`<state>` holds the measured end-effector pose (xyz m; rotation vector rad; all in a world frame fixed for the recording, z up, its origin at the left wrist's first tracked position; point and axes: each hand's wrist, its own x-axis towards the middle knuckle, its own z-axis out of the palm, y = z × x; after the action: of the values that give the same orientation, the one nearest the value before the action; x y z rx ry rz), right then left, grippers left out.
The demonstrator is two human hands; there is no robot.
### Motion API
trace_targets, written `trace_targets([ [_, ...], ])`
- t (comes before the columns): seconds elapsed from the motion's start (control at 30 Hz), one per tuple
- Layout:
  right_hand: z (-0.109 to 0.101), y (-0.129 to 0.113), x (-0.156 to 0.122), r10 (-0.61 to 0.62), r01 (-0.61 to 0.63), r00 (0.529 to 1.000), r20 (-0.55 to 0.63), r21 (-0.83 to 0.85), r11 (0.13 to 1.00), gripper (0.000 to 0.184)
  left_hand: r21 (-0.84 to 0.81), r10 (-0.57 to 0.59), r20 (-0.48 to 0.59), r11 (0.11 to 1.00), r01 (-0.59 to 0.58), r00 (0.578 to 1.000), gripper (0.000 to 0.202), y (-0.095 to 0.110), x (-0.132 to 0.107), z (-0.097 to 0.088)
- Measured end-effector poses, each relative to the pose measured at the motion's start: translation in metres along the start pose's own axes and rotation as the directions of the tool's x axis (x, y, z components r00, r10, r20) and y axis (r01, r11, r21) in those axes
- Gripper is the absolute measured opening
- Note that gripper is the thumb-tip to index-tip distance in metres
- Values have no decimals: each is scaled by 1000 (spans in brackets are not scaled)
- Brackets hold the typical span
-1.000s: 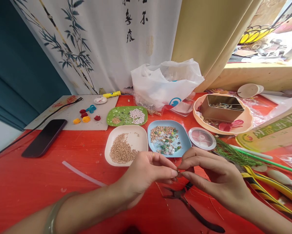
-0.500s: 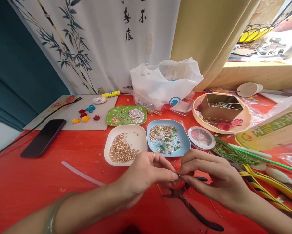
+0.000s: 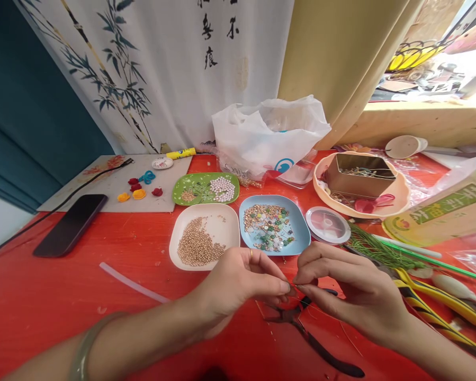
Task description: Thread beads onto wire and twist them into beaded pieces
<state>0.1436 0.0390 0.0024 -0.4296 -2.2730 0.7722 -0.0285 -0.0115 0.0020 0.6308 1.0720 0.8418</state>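
Note:
My left hand [image 3: 251, 280], a bangle on its wrist, is closed in a pinch of thumb and forefinger. Facing it, my right hand [image 3: 344, 280] pinches too, its fingertips almost meeting the left ones. A thin wire [image 3: 351, 338] runs out below the fingers and shows only in parts; whatever tiny piece sits between the fingertips is hidden. Beneath the hands lie dark-handled pliers [image 3: 291, 316] on the red table. Just beyond are a cream dish [image 3: 230, 222] of small gold beads and a blue dish [image 3: 301, 233] of green, white and gold beads.
A green tray [image 3: 206, 177] with pearly beads stands behind the dishes. To the right lie a clear spool [image 3: 328, 225], green stems [image 3: 380, 248] and yellow-handled pliers [image 3: 444, 299]. A peach bowl [image 3: 404, 196] holds a gold box. At left is a phone [image 3: 71, 225].
The right fingertips have shifted slightly right, with a small gap opening from the left ones. My left hand stays almost still.

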Motion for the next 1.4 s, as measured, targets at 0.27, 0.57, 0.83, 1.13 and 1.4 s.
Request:
trace_targets([
  [0.27, 0, 1, 0, 8, -8, 1000, 6, 3, 1000, 17, -16, 3, -2, 1000, -3, 1000, 14, -1, 0, 0],
  [0.57, 0, 1, -1, 0, 0, 1000, 10, -5, 1000, 16, -23, 1, -4, 1000, -2, 1000, 14, 0, 1, 0],
  [0.83, 0, 2, -1, 5, -5, 1000, 7, 18, 1000, 19, -48, 5, 3, 999, -5, 1000, 14, -2, 1, 0],
  [1.13, 1, 1, -2, 31, -31, 1000, 3, 29, 999, 17, -74, 1, 22, 997, 1, 1000, 15, -2, 2, -1],
  [1.4, 2, 2, -3, 41, -40, 997, -61, 16, 999, 16, -117, 21, 106, 993, -8, 994, 20, -3, 2, -2],
])
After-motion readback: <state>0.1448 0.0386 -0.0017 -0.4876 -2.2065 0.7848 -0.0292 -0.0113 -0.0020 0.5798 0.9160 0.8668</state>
